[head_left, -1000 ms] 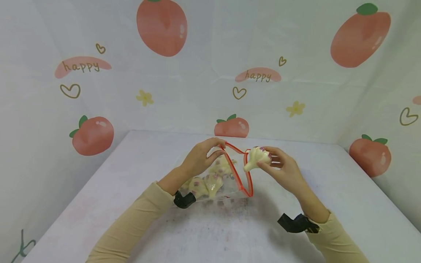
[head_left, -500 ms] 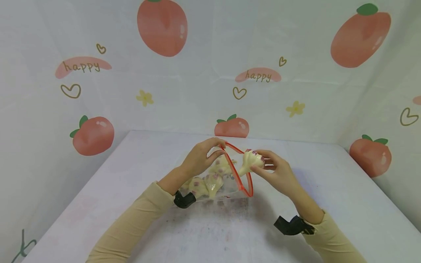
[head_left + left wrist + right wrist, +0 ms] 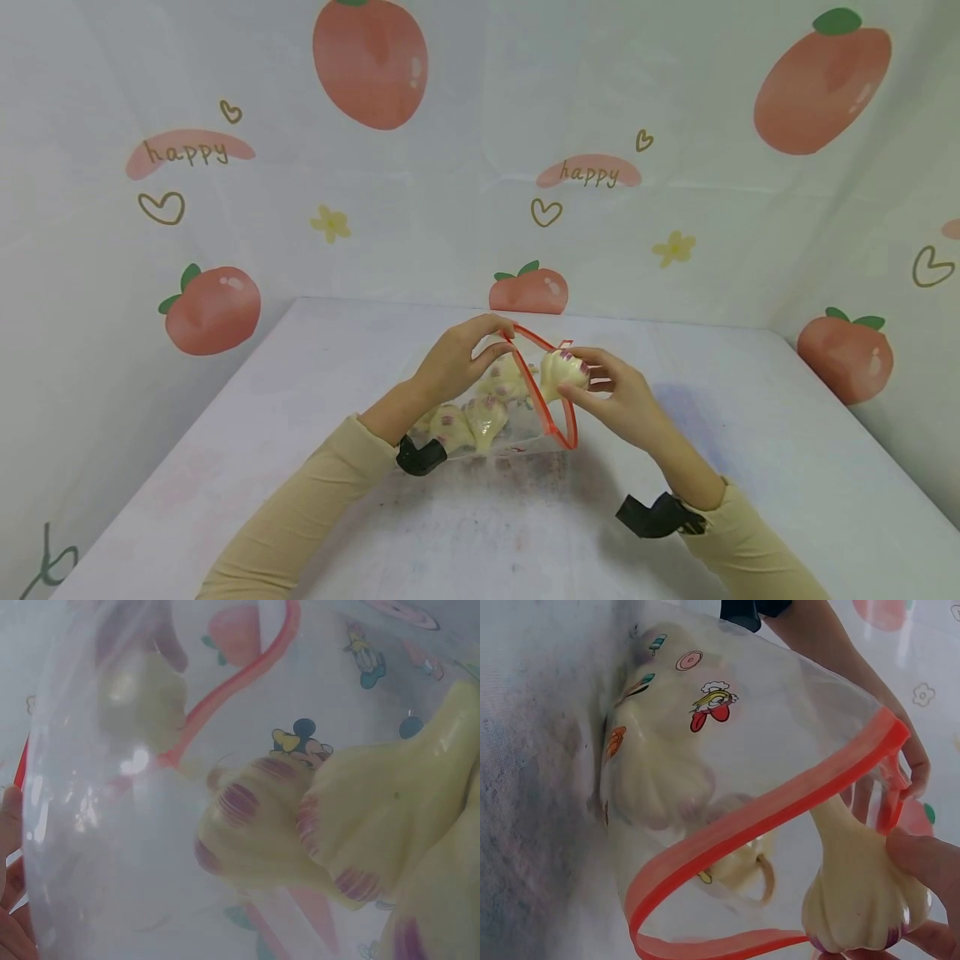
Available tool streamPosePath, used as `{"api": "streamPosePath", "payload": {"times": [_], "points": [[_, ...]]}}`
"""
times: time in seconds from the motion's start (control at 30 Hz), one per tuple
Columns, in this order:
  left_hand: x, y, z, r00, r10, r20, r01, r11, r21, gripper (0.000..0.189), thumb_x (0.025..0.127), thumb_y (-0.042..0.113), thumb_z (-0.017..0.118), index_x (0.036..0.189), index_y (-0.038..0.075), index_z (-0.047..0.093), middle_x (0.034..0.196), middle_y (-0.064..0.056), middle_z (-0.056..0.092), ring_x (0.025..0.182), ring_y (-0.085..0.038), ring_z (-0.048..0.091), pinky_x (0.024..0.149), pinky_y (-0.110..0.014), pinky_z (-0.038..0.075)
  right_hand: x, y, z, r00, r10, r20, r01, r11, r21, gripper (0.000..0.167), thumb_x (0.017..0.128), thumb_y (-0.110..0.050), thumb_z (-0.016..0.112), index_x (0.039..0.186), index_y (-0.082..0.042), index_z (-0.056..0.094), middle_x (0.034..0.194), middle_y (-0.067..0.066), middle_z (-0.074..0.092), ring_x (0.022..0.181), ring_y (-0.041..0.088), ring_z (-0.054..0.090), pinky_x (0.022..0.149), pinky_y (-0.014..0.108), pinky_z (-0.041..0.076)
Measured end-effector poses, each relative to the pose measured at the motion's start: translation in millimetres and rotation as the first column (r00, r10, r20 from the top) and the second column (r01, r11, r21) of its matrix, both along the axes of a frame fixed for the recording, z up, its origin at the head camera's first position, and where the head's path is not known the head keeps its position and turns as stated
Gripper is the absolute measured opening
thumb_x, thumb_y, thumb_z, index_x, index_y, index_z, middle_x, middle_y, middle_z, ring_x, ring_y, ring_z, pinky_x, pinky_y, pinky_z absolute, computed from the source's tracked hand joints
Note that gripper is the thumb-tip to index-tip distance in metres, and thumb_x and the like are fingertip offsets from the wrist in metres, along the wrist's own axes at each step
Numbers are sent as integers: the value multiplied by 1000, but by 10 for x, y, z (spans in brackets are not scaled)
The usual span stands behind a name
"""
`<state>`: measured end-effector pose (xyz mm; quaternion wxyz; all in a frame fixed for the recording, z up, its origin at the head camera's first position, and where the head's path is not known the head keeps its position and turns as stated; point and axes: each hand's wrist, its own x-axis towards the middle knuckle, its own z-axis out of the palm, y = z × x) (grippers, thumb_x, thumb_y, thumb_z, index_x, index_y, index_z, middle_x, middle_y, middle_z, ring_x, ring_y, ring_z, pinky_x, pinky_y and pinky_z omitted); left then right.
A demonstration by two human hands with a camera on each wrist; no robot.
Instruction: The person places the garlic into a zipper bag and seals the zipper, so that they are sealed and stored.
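A clear zip bag (image 3: 525, 429) with a red-edged mouth lies on its side on the table, its mouth gaping to the right. Several garlic bulbs (image 3: 486, 419), cream with purple streaks, are inside; the left wrist view shows bulbs (image 3: 262, 825) through the plastic. My left hand (image 3: 457, 358) pinches the upper corner of the red edge between thumb and fingers. In my right hand (image 3: 626, 400) is another garlic bulb (image 3: 562, 372), gripped by thumb and fingers right at the mouth. Its stem points into the bag in the right wrist view, where the red edge (image 3: 765, 802) crosses in front.
The white table (image 3: 420, 533) bears faint smudges. Behind it hangs a white backdrop (image 3: 465, 233) printed with red fruits, hearts and flowers. Black straps (image 3: 422, 457) sit on both wrists.
My right hand has moved left with its garlic bulb, from beside the bag's mouth to within the opening. My left hand and the bag stay where they were.
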<state>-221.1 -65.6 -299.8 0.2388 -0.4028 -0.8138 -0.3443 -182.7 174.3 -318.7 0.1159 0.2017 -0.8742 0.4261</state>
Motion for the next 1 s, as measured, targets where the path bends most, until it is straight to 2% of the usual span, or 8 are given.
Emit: {"api": "streamPosePath", "payload": {"times": [0.13, 0.4, 0.67, 1.0], "points": [[-1, 0, 2, 1000, 5, -2, -5, 1000, -2, 16, 87, 10, 64, 100, 3, 59, 97, -8, 64, 89, -18, 60, 81, -31, 51, -16, -21, -25, 1000, 14, 0, -14, 1000, 3, 44, 81, -17, 73, 122, -10, 58, 106, 11, 64, 92, 23, 61, 81, 36, 54], [-5, -5, -1, 1000, 4, 5, -4, 1000, -1, 15, 87, 10, 64, 99, 4, 58, 97, -9, 64, 88, -19, 60, 81, -32, 51, -40, -65, -57, 1000, 29, -1, -29, 999, 15, 45, 80, -15, 74, 121, -9, 58, 106, 12, 64, 93, 23, 62, 79, 27, 54], [-12, -10, 0, 1000, 7, -5, -7, 1000, -1, 15, 87, 10, 65, 99, 5, 58, 97, -9, 65, 88, -18, 60, 81, -32, 51, -53, -106, -80, 999, 51, 16, -51, 999, 11, 45, 80, -17, 74, 121, -9, 58, 109, 12, 64, 92, 24, 63, 81, 41, 54], [0, -12, 9, 1000, 4, 5, -4, 1000, 5, 14, 87, 10, 64, 99, 5, 58, 97, -7, 64, 88, -17, 60, 81, -32, 51, -50, -139, -111, 996, 90, 23, -90, 996, 19, 41, 82, -13, 72, 120, -5, 58, 110, 16, 63, 89, 22, 63, 79, 37, 55]]}}
